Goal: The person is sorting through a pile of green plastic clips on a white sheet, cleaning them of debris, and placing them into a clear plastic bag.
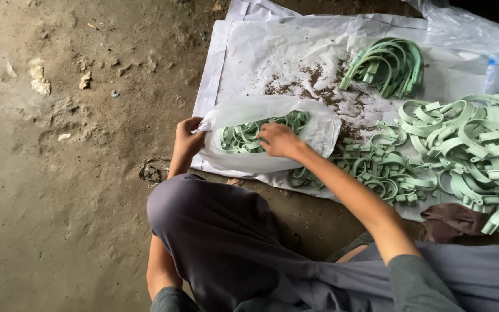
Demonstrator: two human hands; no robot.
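2 hands point(187, 138) point(278, 140) at clear bag point(319, 130), green clips point(244, 137) inside

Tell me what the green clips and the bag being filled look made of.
Green clips: probably moulded plastic, matte pale green, uniform colour, thin curved bands. Bag: thin translucent plastic film, crinkled, clips showing through; left hand grips its mouth, right hand reaches inside.
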